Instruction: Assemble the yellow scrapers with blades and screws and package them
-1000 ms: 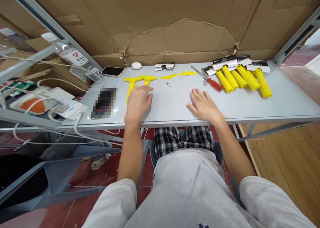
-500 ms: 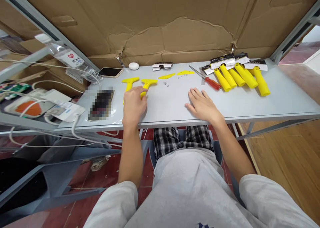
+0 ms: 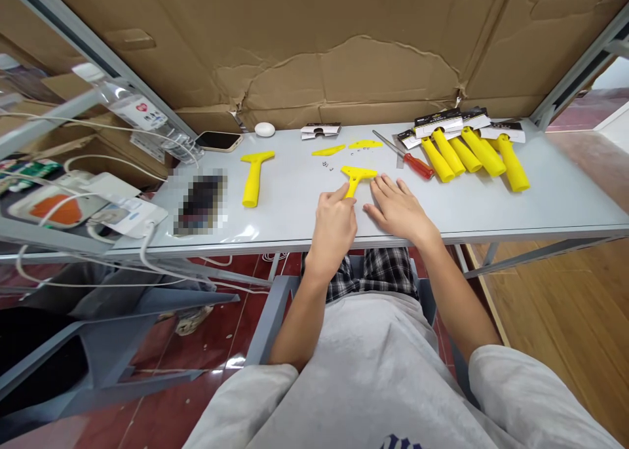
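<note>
My left hand point(image 3: 335, 223) is closed around the handle of a yellow T-shaped scraper point(image 3: 358, 173), whose wide head points away from me. Flat on the table, fingers stretched out, lies my right hand point(image 3: 399, 206), just right of the scraper head. A second yellow scraper point(image 3: 252, 180) rests farther left. Beyond my hands are two flat yellow pieces, one a plain wedge point(image 3: 328, 151) and one with holes point(image 3: 365, 144). Several tiny screws point(image 3: 326, 166) are scattered near them. A screwdriver with a red handle point(image 3: 419, 166) lies beyond my right hand, over a thin metal blade point(image 3: 400, 162).
Several yellow handles with black-and-white cards point(image 3: 484, 155) are grouped at the right. Along the back are a folded card point(image 3: 320, 131), a white oval case point(image 3: 265, 129) and a phone point(image 3: 219, 141). A water bottle point(image 3: 140, 111) and white cables point(image 3: 147, 246) are at the left.
My left hand has moved right with one yellow scraper, from beside the other scraper to in front of my body. My right hand stays flat in the same place.
</note>
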The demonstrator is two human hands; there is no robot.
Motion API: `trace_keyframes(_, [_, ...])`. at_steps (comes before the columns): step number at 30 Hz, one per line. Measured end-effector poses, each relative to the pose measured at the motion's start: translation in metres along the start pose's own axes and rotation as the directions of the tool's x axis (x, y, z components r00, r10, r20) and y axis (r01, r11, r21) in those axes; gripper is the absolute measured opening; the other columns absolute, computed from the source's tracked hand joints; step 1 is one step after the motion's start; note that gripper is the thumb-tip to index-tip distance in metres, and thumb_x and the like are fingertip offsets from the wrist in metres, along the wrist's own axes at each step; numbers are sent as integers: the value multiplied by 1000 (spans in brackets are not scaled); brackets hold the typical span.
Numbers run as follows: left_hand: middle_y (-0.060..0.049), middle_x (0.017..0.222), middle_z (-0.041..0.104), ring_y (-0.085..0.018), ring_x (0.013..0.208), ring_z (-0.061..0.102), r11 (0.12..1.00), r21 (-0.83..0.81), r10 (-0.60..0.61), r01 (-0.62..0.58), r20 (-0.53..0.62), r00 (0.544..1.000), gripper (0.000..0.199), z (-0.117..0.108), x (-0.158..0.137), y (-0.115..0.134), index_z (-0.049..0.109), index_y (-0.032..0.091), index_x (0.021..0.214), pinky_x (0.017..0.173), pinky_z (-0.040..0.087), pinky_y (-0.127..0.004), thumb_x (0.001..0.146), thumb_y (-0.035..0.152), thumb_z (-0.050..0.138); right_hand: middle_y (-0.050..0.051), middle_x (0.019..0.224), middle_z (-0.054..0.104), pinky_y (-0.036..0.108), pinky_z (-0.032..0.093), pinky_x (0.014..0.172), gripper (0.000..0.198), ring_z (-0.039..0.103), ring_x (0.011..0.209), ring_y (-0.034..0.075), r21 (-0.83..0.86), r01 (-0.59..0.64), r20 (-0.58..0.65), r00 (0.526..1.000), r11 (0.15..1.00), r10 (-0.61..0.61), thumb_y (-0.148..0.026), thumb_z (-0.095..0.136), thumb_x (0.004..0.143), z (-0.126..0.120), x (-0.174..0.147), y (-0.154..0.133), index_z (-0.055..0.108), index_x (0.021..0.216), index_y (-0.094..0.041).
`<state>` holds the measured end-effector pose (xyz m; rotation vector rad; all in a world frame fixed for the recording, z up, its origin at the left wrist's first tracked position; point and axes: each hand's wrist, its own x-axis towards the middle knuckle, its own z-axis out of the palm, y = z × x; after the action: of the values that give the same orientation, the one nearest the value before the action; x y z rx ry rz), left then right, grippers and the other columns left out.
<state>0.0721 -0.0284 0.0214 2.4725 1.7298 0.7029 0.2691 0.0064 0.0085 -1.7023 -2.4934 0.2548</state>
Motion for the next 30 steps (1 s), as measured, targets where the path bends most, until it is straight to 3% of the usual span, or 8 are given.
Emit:
trace_keyframes(3, [-19,176,71,-41,133,78,1000,20,-4,3,51,999,48,4,8,11,94,12,113,125,65,-65,118,12,47,20,200,23,69,19,162,86,22,194,38,6,8,-11,1000,1000,-7,-52,34,125,2,1,1,40,193,0])
trace_keyframes(7, [-20,183,65,-44,144,74,999,-6,-36,36,86,996,39,1,13,18,95,10,119,132,59,-65,116,16,57,18,201,22,68,20,162,82,22,194,37,2,10,-9,1000,1000,-10,-45,34,125,4,1,2,40,193,0])
trace_keyframes(12, [-21,173,74,-45,156,69,997,-53,-58,62,86,995,34,-1,15,18,95,15,118,136,56,-67,115,20,62,19,200,25,68,21,161,79,24,193,38,26,10,-26,1000,1000,-9,-41,39,124,1,-2,0,43,191,1])
trace_keyframes(16, [-22,170,75,-46,157,67,996,-66,-50,55,77,996,33,4,16,14,95,15,114,137,55,-68,118,28,65,19,196,39,65,28,160,65,32,190,37,39,28,-42,999,999,-26,-36,46,123,-7,-3,3,61,177,-3])
trace_keyframes(20, [-20,178,69,-49,154,67,988,-129,-78,81,26,997,51,9,16,5,95,15,133,134,57,-70,123,56,66,22,180,59,54,46,150,51,54,176,36,33,54,-53,997,998,-52,-34,48,124,-20,4,16,74,156,-5])
trace_keyframes(23, [-19,178,70,-48,153,69,979,-181,-96,97,17,995,57,10,16,-5,91,15,147,133,59,-70,124,61,65,24,159,72,53,56,137,53,69,153,39,-13,3,-69,998,1000,-4,-41,48,126,-31,14,30,78,148,-3])
trace_keyframes(30, [-18,182,65,-48,149,74,972,-202,-129,120,-33,991,47,11,15,-18,91,20,146,125,65,-71,121,55,73,28,167,66,60,54,138,60,63,160,45,-139,-129,-46,991,982,124,-46,50,125,-46,32,52,76,158,-3])
